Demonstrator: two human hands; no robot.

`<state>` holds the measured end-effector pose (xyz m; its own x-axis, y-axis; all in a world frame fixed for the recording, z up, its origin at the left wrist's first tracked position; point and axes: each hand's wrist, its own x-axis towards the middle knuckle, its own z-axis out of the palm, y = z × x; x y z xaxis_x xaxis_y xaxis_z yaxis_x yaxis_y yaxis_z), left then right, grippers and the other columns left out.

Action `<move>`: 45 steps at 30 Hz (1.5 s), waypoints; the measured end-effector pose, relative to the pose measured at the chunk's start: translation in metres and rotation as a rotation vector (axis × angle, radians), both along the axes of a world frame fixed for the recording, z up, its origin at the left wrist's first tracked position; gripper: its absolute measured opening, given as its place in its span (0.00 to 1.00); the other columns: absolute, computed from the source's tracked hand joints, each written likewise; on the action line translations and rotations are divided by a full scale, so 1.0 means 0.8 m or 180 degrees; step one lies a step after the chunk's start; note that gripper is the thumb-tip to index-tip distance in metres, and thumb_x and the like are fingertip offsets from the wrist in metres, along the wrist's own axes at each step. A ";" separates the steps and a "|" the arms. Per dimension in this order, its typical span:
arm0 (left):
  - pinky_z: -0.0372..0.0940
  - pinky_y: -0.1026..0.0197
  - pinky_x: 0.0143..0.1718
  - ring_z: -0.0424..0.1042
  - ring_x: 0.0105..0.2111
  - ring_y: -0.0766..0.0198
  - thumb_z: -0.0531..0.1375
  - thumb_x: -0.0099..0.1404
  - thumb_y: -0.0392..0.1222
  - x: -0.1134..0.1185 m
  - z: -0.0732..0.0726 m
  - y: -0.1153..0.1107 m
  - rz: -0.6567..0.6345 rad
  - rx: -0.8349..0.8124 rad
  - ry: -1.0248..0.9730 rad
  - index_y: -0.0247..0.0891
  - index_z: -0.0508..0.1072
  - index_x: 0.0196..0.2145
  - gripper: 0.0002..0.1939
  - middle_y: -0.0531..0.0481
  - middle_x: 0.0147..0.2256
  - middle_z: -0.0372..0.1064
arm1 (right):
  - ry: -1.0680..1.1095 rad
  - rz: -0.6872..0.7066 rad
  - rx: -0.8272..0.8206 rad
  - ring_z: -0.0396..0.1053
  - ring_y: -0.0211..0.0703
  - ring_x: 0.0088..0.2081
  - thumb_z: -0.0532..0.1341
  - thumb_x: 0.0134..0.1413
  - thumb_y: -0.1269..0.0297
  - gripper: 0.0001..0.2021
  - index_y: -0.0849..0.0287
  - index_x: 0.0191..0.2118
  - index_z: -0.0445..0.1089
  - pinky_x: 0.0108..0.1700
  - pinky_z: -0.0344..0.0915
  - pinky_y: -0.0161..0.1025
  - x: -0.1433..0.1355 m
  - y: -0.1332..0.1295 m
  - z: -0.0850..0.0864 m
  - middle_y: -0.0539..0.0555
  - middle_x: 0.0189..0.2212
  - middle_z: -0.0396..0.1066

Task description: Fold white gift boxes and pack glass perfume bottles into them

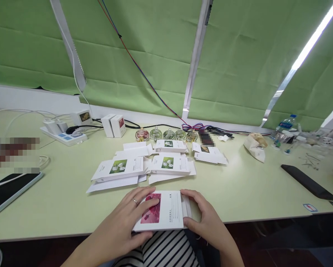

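A white carton [175, 209] with a pink flower picture lies between my hands at the table's front edge. My left hand [131, 211], with a ring on it, grips its left side, fingers over the picture and thumb along the near edge. At the carton's right end my right hand [203, 211] curls around the end flaps, thumb and fingers on opposite edges. Beyond them lie several flattened white cartons with flower pictures, among them a left one [133, 165], a middle one [180, 164] and a right one [211, 154].
Round glass bottles [169, 134] stand in a row behind the cartons. Upright boxes [118, 126] and a power strip [63, 136] are at the back left. To the right are a crumpled paper bag [255, 145], a black flat object [308, 181] and a water bottle [287, 123].
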<state>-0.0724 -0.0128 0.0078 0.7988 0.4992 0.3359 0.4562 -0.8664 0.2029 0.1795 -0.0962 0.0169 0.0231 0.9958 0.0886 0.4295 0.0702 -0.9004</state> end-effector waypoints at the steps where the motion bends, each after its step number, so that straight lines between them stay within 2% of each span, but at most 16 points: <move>1: 0.59 0.42 0.55 0.53 0.59 0.46 0.60 0.58 0.42 0.000 0.000 0.000 0.0001 0.0046 -0.0007 0.48 0.59 0.57 0.30 0.46 0.61 0.52 | 0.0017 -0.0007 0.0010 0.60 0.46 0.54 0.58 0.41 0.76 0.28 0.51 0.52 0.62 0.57 0.56 0.44 0.001 0.000 -0.001 0.51 0.52 0.63; 8: 0.60 0.44 0.55 0.54 0.59 0.48 0.59 0.58 0.39 0.001 0.004 -0.002 0.0008 0.0241 -0.0006 0.46 0.59 0.57 0.29 0.46 0.60 0.53 | 0.0081 0.0081 0.0138 0.63 0.45 0.51 0.59 0.43 0.76 0.27 0.51 0.52 0.62 0.54 0.58 0.42 0.002 0.002 -0.013 0.51 0.46 0.65; 12: 0.60 0.43 0.55 0.53 0.59 0.48 0.58 0.58 0.38 0.002 0.002 -0.002 0.0011 0.0242 0.0027 0.46 0.58 0.58 0.29 0.46 0.61 0.52 | 0.0124 0.0185 0.0167 0.62 0.45 0.52 0.60 0.48 0.72 0.24 0.51 0.52 0.62 0.55 0.57 0.43 0.004 0.002 -0.014 0.52 0.48 0.65; 15: 0.59 0.42 0.55 0.53 0.59 0.48 0.59 0.58 0.38 0.002 0.000 -0.002 0.0010 0.0259 -0.0004 0.46 0.58 0.57 0.29 0.46 0.61 0.52 | 0.0179 0.0299 0.0204 0.56 0.46 0.57 0.62 0.48 0.70 0.25 0.49 0.53 0.61 0.59 0.53 0.44 0.010 0.003 -0.017 0.52 0.55 0.58; 19: 0.59 0.42 0.55 0.53 0.59 0.47 0.58 0.58 0.38 0.002 0.000 -0.002 0.0023 0.0269 -0.0004 0.46 0.58 0.57 0.29 0.46 0.61 0.52 | 0.0409 0.0522 -0.0087 0.46 0.46 0.63 0.67 0.43 0.69 0.33 0.48 0.56 0.58 0.62 0.50 0.43 0.018 0.007 -0.020 0.52 0.63 0.45; 22: 0.60 0.43 0.54 0.54 0.59 0.47 0.58 0.59 0.38 0.003 0.002 -0.002 0.0015 0.0269 0.0014 0.45 0.58 0.57 0.29 0.45 0.60 0.52 | 0.0534 0.0612 -0.0252 0.46 0.48 0.63 0.70 0.38 0.71 0.38 0.48 0.57 0.57 0.62 0.50 0.44 0.019 0.009 -0.019 0.52 0.63 0.43; 26: 0.60 0.42 0.54 0.54 0.59 0.47 0.58 0.59 0.38 0.003 0.003 -0.002 0.0009 0.0292 0.0025 0.45 0.57 0.58 0.29 0.45 0.60 0.53 | 0.0843 0.0660 -0.0353 0.53 0.51 0.60 0.71 0.35 0.73 0.42 0.49 0.58 0.55 0.59 0.56 0.46 0.017 0.010 -0.014 0.54 0.61 0.48; 30: 0.61 0.43 0.54 0.54 0.59 0.48 0.58 0.59 0.39 0.002 0.002 -0.002 0.0008 0.0257 0.0038 0.45 0.58 0.58 0.29 0.45 0.61 0.52 | 0.1097 0.0582 -0.0361 0.59 0.52 0.55 0.72 0.36 0.64 0.43 0.52 0.60 0.51 0.56 0.58 0.48 0.015 0.007 -0.015 0.58 0.57 0.54; 36: 0.61 0.44 0.54 0.54 0.58 0.48 0.59 0.59 0.40 0.004 0.005 -0.003 -0.0010 0.0191 0.0005 0.46 0.58 0.58 0.29 0.46 0.60 0.53 | 0.1019 0.0508 -0.0357 0.62 0.51 0.51 0.72 0.36 0.54 0.46 0.52 0.61 0.49 0.52 0.60 0.46 0.014 0.005 -0.012 0.60 0.56 0.55; 41: 0.61 0.43 0.54 0.54 0.58 0.49 0.59 0.59 0.39 0.005 0.006 -0.002 -0.0039 0.0200 0.0013 0.46 0.58 0.57 0.29 0.46 0.60 0.53 | 0.0936 0.0478 -0.0299 0.63 0.50 0.48 0.72 0.34 0.51 0.46 0.52 0.60 0.52 0.51 0.61 0.45 0.012 0.006 -0.011 0.57 0.51 0.60; 45: 0.61 0.44 0.54 0.54 0.59 0.48 0.59 0.59 0.40 0.003 0.005 -0.001 -0.0055 0.0162 0.0005 0.46 0.58 0.58 0.29 0.45 0.61 0.52 | 0.0888 0.0379 -0.0220 0.63 0.49 0.47 0.71 0.36 0.50 0.45 0.50 0.60 0.51 0.52 0.59 0.46 0.012 0.002 -0.018 0.55 0.48 0.64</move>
<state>-0.0697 -0.0135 0.0114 0.8077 0.4677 0.3591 0.4414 -0.8834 0.1576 0.1893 -0.0943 0.0027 -0.0801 0.9964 0.0272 0.1575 0.0396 -0.9867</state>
